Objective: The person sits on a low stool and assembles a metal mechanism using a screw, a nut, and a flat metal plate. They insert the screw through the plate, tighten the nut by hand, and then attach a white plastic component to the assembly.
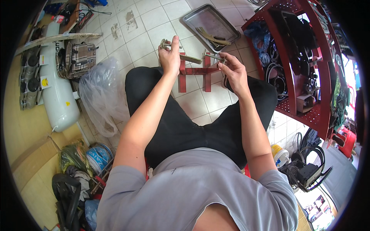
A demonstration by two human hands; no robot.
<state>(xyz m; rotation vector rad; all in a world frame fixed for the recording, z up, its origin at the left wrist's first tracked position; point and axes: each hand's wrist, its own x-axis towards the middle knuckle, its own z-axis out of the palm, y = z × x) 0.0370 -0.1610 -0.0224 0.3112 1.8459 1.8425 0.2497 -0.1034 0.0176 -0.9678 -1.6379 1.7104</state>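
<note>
My left hand (170,59) is closed, thumb up, around a small brass-coloured metal part with a thin pin (165,45). Across from it, my right hand (235,72) pinches a thin metal rod with a wider end (214,56), pointing left. Between my hands and below them stands a red metal frame (192,71) on the tiled floor, in front of my knees. A flat greyish metal strip (191,59) shows at the top of this frame; whether either hand touches it I cannot tell. Beyond lies a metal tray (189,18) holding curved brass-coloured strips (210,36).
A red perforated shelf rack (291,82) with cables and dark parts stands on the right. At left are a white cylindrical tank (58,96), a checked bag (83,55) and a clear plastic bag (104,90). A blue-and-white bucket (99,157) sits at lower left.
</note>
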